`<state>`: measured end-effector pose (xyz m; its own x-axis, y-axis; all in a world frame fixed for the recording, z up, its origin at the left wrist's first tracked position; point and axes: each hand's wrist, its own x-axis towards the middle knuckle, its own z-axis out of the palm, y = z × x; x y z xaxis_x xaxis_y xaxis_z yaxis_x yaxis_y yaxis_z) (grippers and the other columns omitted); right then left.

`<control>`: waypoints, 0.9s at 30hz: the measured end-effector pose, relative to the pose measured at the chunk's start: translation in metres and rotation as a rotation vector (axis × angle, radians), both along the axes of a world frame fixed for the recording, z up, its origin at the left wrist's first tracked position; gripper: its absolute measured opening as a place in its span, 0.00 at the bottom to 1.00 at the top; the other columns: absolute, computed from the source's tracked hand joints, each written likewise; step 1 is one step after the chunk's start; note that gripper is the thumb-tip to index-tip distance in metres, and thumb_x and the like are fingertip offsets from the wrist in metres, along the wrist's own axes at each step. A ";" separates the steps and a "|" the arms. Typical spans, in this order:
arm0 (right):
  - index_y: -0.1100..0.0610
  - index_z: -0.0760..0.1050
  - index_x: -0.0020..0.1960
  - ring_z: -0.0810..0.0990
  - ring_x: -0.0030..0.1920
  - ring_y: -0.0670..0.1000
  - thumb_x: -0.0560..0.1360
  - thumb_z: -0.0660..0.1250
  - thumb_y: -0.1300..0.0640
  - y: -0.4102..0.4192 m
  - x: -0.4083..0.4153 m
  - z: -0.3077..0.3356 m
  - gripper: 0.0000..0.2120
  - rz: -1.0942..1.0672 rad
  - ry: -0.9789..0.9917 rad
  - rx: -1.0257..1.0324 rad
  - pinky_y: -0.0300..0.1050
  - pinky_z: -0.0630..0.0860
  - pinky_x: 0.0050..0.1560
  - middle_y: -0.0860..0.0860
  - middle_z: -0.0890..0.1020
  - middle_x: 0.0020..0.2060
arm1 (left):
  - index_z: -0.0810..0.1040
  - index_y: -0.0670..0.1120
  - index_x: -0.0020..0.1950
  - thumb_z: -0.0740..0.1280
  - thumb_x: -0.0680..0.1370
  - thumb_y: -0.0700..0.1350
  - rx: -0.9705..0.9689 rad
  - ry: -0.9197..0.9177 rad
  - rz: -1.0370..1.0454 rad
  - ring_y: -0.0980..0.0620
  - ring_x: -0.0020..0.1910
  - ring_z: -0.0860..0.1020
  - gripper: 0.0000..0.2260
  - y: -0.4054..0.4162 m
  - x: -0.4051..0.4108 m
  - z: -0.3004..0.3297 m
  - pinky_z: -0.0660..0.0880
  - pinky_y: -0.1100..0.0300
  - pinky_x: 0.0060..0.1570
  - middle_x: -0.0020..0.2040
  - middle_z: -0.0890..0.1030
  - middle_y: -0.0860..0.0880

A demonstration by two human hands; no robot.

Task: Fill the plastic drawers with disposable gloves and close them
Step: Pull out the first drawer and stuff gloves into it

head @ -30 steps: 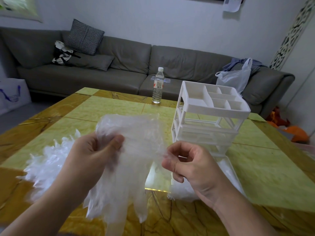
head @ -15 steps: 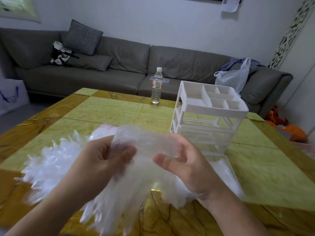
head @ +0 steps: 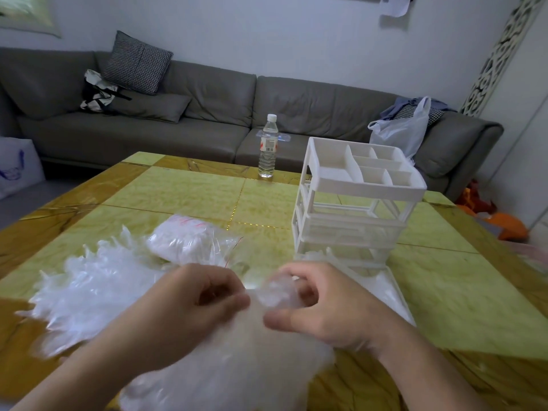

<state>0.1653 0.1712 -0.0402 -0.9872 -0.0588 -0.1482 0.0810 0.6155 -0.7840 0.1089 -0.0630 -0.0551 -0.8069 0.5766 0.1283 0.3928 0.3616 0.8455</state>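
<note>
Both hands hold one bunch of clear disposable gloves (head: 225, 366) low over the near table edge. My left hand (head: 189, 310) pinches its top edge, and my right hand (head: 323, 307) curls around a rolled end of it. A loose pile of gloves (head: 89, 289) lies on the table to the left, with a bag of gloves (head: 189, 241) behind it. The white plastic drawer unit (head: 355, 200) stands at the right. Its bottom drawer (head: 397, 295) is pulled out toward me with gloves inside, partly hidden by my right hand.
A water bottle (head: 268, 146) stands at the far edge of the yellow-green table (head: 189, 191). A grey sofa (head: 207, 114) with cushions and a white plastic bag (head: 400, 132) runs along the wall behind.
My hands have dropped lower and closer together, gathering the spread glove bunch into a tighter roll. The bag of gloves behind them has come into sight.
</note>
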 end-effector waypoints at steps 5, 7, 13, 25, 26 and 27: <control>0.59 0.81 0.46 0.78 0.35 0.47 0.78 0.70 0.58 -0.006 0.001 -0.004 0.05 0.078 0.093 0.137 0.53 0.78 0.37 0.55 0.85 0.36 | 0.83 0.53 0.44 0.71 0.80 0.53 -0.170 0.115 -0.073 0.60 0.29 0.73 0.07 0.002 0.001 0.003 0.71 0.58 0.33 0.31 0.79 0.57; 0.61 0.79 0.43 0.76 0.33 0.46 0.79 0.70 0.59 0.008 0.001 -0.001 0.08 -0.003 0.131 0.092 0.48 0.73 0.34 0.52 0.81 0.31 | 0.83 0.57 0.49 0.72 0.77 0.55 -0.131 0.200 0.075 0.58 0.35 0.80 0.04 0.001 0.000 0.004 0.78 0.55 0.39 0.37 0.83 0.56; 0.62 0.85 0.46 0.83 0.38 0.56 0.71 0.78 0.54 0.101 0.009 0.007 0.12 -0.551 0.337 -0.486 0.53 0.81 0.43 0.58 0.87 0.40 | 0.73 0.62 0.66 0.70 0.73 0.57 0.123 0.463 0.439 0.68 0.62 0.73 0.22 0.006 0.007 0.009 0.71 0.57 0.56 0.61 0.77 0.64; 0.64 0.71 0.36 0.68 0.29 0.47 0.75 0.71 0.59 0.137 0.000 -0.049 0.14 -0.574 0.251 0.016 0.46 0.65 0.33 0.48 0.71 0.27 | 0.78 0.57 0.61 0.62 0.84 0.45 -0.131 0.646 -0.152 0.60 0.56 0.77 0.10 0.141 0.033 0.012 0.75 0.63 0.51 0.58 0.75 0.62; 0.63 0.69 0.35 0.67 0.29 0.48 0.74 0.69 0.59 0.136 0.000 -0.048 0.13 -0.562 0.242 0.053 0.46 0.64 0.32 0.49 0.70 0.27 | 0.75 0.57 0.65 0.62 0.84 0.47 -0.237 0.610 -0.171 0.59 0.58 0.75 0.10 0.159 0.030 0.005 0.75 0.61 0.53 0.60 0.73 0.60; 0.61 0.68 0.33 0.67 0.29 0.49 0.74 0.67 0.60 0.135 -0.001 -0.046 0.13 -0.549 0.236 0.100 0.45 0.63 0.31 0.49 0.70 0.26 | 0.73 0.55 0.67 0.62 0.84 0.48 -0.353 0.586 -0.160 0.56 0.61 0.74 0.12 0.173 0.025 -0.002 0.75 0.59 0.55 0.62 0.71 0.57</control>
<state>0.1646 0.3058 -0.0862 -0.8765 0.4710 0.0999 0.2385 0.6050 -0.7596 0.1337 0.1101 -0.0576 -0.5642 0.7696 0.2990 0.8190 0.4757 0.3209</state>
